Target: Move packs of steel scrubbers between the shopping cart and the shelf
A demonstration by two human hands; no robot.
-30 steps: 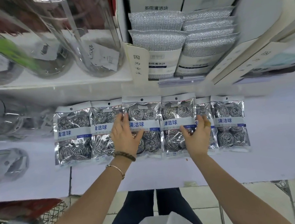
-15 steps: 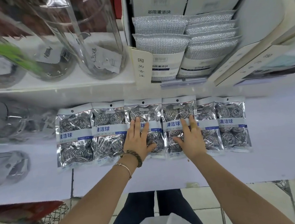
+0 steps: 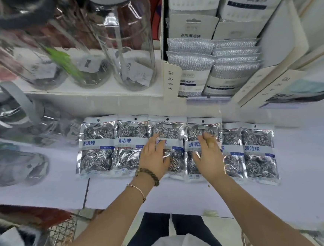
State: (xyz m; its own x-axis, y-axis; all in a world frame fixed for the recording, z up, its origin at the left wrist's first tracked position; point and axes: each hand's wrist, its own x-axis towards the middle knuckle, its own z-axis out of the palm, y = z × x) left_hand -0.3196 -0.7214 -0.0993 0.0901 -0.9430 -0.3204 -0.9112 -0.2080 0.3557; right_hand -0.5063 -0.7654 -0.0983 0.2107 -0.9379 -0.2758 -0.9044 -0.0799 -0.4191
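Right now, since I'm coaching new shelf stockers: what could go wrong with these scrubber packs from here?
One: the fifth pack from the left is partly covered by its neighbours, so lifting the fourth pack under the right hand may drag it along. Two: the foil looks slick, and the left hand lies flat on the third pack, so that pack could slide toward the front of the shelf.
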